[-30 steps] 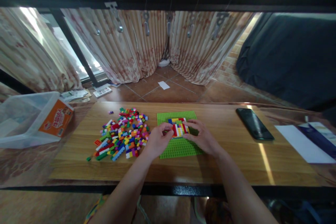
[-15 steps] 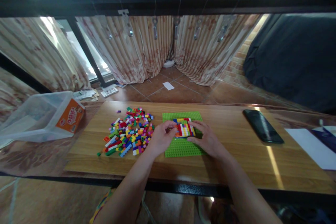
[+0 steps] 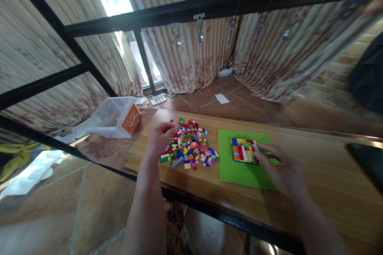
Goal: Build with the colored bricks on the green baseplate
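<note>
My left hand [image 3: 161, 135] is over the left edge of a loose pile of toy bricks [image 3: 191, 145], its fingers curled together. Whatever may be between the fingertips is too small to make out. On a green studded baseplate [image 3: 229, 173] sits a flat, roughly rectangular build of colourful bricks [image 3: 245, 153], with a blue edge and red, white, yellow and orange pieces. My right hand [image 3: 284, 169] lies over the baseplate's right part. Its fingers are stretched and apart, the tips at the build's right edge.
A clear plastic bin [image 3: 115, 121] with an orange label stands left of the wooden tabletop [image 3: 323, 159]. A dark phone-like slab [image 3: 366, 165] lies at the right. Black metal bars [image 3: 227, 6] cross in front of the curtains.
My left hand has left the brick build and moved left to the pile. My right hand stays beside the build. The view has swung left and tilted.
</note>
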Demonstrator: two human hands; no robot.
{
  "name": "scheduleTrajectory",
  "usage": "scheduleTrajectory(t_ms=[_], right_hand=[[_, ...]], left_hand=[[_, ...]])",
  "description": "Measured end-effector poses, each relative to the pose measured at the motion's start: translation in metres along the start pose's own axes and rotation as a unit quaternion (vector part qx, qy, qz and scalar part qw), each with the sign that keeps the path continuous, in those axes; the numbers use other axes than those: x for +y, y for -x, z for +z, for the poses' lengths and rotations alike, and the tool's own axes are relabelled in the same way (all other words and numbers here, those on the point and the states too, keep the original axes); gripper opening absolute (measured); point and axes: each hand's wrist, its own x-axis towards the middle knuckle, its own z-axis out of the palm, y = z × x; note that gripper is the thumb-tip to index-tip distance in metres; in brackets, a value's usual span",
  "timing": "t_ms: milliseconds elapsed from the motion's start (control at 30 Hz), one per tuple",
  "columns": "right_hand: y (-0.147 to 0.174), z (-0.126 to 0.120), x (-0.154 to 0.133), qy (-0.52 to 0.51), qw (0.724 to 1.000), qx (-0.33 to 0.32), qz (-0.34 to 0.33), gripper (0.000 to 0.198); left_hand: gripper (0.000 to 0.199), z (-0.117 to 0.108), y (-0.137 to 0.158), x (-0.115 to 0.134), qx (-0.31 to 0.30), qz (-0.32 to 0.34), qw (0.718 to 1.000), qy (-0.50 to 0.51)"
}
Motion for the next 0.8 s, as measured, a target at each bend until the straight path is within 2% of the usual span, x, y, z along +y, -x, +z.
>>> scheduleTrajectory(t_ms=[67,133,233,333,600,767,800], right_hand=[[0.003,0.002,-0.003,-0.001,1.000,0.003,0.008,0.035],[0.006,0.003,-0.004,0.007,1.000,0.000,0.012,0.034],[0.009,0.003,-0.004,0.018,1.000,-0.007,0.006,0.033],[0.010,0.002,-0.005,0.024,1.000,-0.015,-0.013,0.031],[0.010,0.001,-0.008,0.030,0.999,-0.023,-0.021,0.031],[0.010,0.001,-0.003,0.036,0.998,-0.031,-0.029,0.032],[0.010,0.001,-0.002,0.033,0.998,-0.031,-0.032,0.031]], left_hand=[[0.019,-0.021,0.008,-0.003,-0.067,-0.008,0.992,-0.107],[0.012,-0.033,0.016,-0.005,-0.135,-0.005,0.971,-0.199],[0.002,-0.035,0.028,-0.006,-0.190,0.004,0.934,-0.302],[0.004,-0.024,0.038,-0.006,-0.166,-0.003,0.913,-0.373],[0.009,-0.004,0.050,-0.004,-0.124,0.015,0.894,-0.431],[0.014,0.010,0.054,-0.001,-0.147,-0.019,0.834,-0.531],[0.015,0.011,0.054,0.000,-0.151,-0.018,0.829,-0.538]])
